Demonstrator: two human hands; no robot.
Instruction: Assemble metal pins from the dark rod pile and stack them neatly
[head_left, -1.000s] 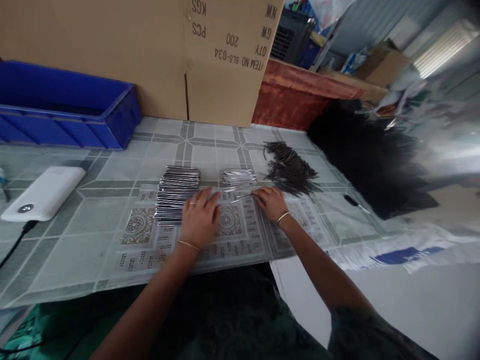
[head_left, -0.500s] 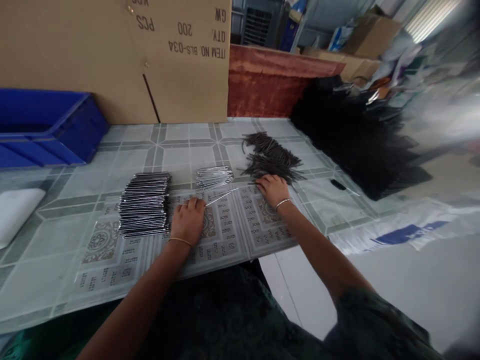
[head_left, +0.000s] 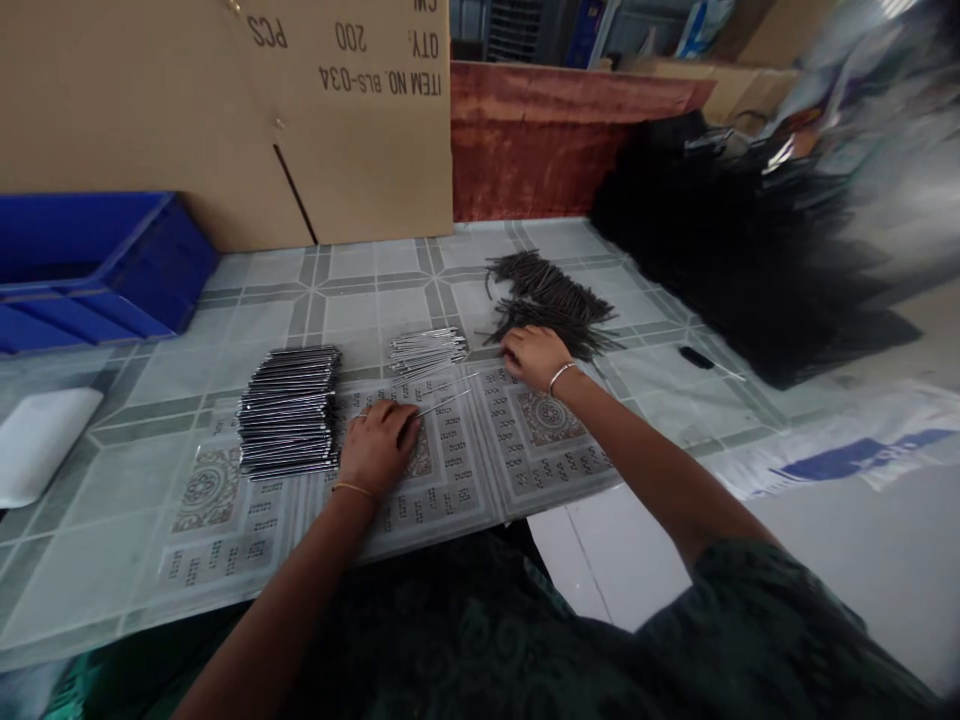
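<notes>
My left hand (head_left: 379, 445) is closed on thin metal rods (head_left: 446, 398) that stick out to the right from its fingers, low over the patterned sheet. On its left lies a neat stack of dark, shiny ribbed rods (head_left: 289, 412). Thin silver rods (head_left: 427, 352) form a smaller pile just beyond it. My right hand (head_left: 536, 357) has its fingers curled at the near left edge of a pile of thin dark grey strips (head_left: 551, 290); what its fingertips hold, if anything, is too small to make out.
A blue bin (head_left: 112, 265) and a white object (head_left: 45, 440) are at the left. Cardboard (head_left: 360, 150) and a red board (head_left: 525, 150) stand behind the table. A large black heap (head_left: 720, 240) and a small black-handled tool (head_left: 696, 357) are at the right.
The camera view has shifted slightly. My right hand has moved a little up and left along the grey strips. Two rods now show at my left hand, where one showed before.
</notes>
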